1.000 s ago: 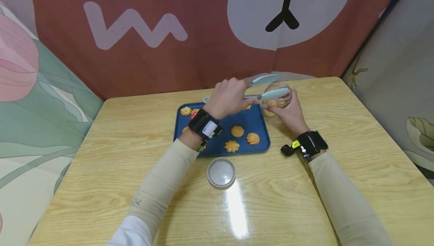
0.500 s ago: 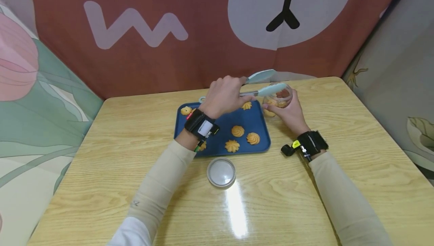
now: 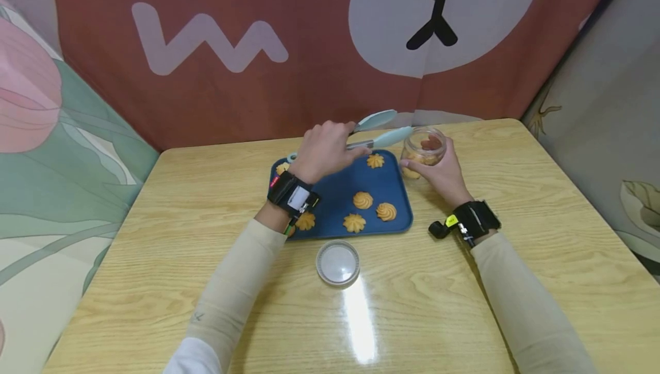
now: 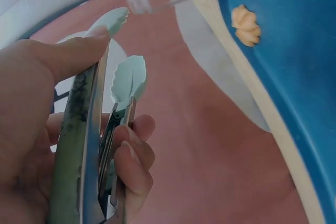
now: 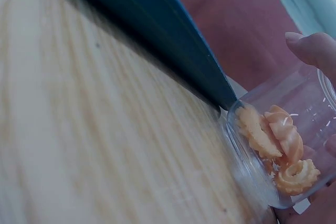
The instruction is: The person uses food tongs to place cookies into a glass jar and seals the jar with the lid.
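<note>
My left hand (image 3: 326,150) grips metal tongs with pale mint tips (image 3: 391,136), above the back of the blue tray (image 3: 332,199). The tips stand apart with nothing between them, just left of the jar mouth. In the left wrist view, thumb and fingers wrap the handles of the tongs (image 4: 73,145). My right hand (image 3: 446,174) holds a clear jar (image 3: 419,153) beside the tray's right edge. Several swirled cookies (image 5: 283,135) lie in the jar's bottom, as the right wrist view shows. More cookies (image 3: 362,200) are spread over the tray, some hidden behind my left hand and wrist.
A round clear lid (image 3: 337,262) lies on the wooden table (image 3: 412,294), in front of the tray. A brown printed cloth (image 3: 216,99) hangs behind the table's back edge. Patterned fabric (image 3: 613,110) stands along the right side.
My left hand has drawn the tongs left, from over the jar mouth to above the tray. The right hand and jar stay nearly in place.
</note>
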A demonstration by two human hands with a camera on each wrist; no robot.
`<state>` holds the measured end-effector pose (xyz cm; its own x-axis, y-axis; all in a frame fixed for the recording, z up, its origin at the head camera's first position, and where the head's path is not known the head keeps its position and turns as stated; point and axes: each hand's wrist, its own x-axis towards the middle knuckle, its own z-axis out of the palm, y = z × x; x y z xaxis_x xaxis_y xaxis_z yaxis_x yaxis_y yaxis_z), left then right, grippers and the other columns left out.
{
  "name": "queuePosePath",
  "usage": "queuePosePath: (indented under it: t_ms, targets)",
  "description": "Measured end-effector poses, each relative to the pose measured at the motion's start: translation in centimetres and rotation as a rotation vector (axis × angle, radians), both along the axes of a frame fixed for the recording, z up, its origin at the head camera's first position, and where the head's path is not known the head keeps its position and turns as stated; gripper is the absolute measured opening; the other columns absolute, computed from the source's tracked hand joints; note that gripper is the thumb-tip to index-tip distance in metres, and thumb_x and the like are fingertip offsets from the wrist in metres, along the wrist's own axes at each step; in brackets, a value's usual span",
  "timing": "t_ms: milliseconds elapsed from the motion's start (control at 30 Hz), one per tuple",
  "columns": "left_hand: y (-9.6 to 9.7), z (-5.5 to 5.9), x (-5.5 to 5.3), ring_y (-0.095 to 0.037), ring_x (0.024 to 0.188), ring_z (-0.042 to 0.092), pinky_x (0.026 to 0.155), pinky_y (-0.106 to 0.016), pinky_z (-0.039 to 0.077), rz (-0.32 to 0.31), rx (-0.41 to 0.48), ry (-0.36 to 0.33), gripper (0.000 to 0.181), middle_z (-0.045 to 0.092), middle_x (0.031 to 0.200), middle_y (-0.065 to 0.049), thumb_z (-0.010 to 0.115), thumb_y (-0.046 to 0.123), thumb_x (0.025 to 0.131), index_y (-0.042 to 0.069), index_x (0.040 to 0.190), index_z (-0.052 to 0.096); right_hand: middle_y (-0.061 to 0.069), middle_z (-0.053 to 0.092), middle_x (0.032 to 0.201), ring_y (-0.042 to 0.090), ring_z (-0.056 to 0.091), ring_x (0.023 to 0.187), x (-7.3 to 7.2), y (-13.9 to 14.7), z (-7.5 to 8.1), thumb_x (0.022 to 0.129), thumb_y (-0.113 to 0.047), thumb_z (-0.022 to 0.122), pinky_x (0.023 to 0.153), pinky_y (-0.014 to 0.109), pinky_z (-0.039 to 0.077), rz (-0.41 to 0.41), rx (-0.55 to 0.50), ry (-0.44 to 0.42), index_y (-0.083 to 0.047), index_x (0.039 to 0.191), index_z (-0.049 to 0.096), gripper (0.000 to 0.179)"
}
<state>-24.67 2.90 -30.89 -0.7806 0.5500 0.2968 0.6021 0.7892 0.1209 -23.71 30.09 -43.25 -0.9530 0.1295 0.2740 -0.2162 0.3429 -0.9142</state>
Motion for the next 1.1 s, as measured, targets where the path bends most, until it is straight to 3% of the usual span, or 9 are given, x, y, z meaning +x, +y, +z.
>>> queuePosePath:
  t_ms: [267, 367, 533, 800, 1100]
  targets:
    - [-0.6, -1.9, -0.3, -0.016, 0.042, 0.043, 0.038, -0.029, 0.028, -0.024, 0.027, 0.010, 0.059, 0.038, 0.053, -0.001, 0.062, 0.058, 0.082, 0.013, 0.120, 0.060, 0.009, 0.045, 0.132, 0.019, 0.042, 0.116, 0.1, 0.3, -0.1, 0.071, -0.035, 0.082, 0.095, 0.049, 0.034, 0.001, 0.011, 0.012, -0.027, 0.141, 0.027, 0.088]
    - [-0.7, -2.4, -0.2, -0.016, 0.043, 0.043, 0.039, -0.029, 0.027, -0.027, 0.046, -0.008, 0.050, 0.038, 0.054, -0.001, 0.063, 0.057, 0.081, 0.013, 0.105, 0.064, 0.010, 0.045, 0.132, 0.019, 0.042, 0.117, 0.1, 0.3, -0.1, 0.071, -0.034, 0.082, 0.095, 0.049, 0.034, 0.002, 0.006, 0.015, -0.027, 0.140, 0.027, 0.088]
    - [-0.8, -2.8, -0.2, -0.017, 0.045, 0.043, 0.040, -0.029, 0.027, -0.014, 0.071, -0.037, 0.044, 0.039, 0.057, -0.002, 0.066, 0.054, 0.081, 0.013, 0.099, 0.063, 0.009, 0.045, 0.131, 0.018, 0.042, 0.116, 0.0, 0.3, -0.2, 0.071, -0.035, 0.082, 0.094, 0.048, 0.034, -0.005, 0.011, 0.018, -0.028, 0.140, 0.028, 0.088]
    - [-1.2, -4.4, -0.3, -0.017, 0.047, 0.046, 0.041, -0.030, 0.028, 0.031, -0.036, -0.060, 0.048, 0.039, 0.057, -0.001, 0.065, 0.056, 0.081, 0.011, 0.097, 0.065, 0.009, 0.044, 0.132, 0.019, 0.041, 0.118, 0.0, 0.4, -0.1, 0.072, -0.035, 0.081, 0.097, 0.050, 0.031, 0.001, 0.010, 0.013, -0.028, 0.141, 0.026, 0.089]
    - [-0.7, -6.4, -0.4, -0.017, 0.047, 0.046, 0.040, -0.030, 0.030, 0.041, -0.073, -0.072, 0.049, 0.040, 0.059, -0.002, 0.068, 0.056, 0.078, 0.010, 0.094, 0.063, 0.009, 0.044, 0.131, 0.019, 0.041, 0.117, 0.1, 0.3, -0.2, 0.072, -0.037, 0.081, 0.096, 0.050, 0.032, -0.002, 0.028, 0.010, -0.028, 0.142, 0.026, 0.089]
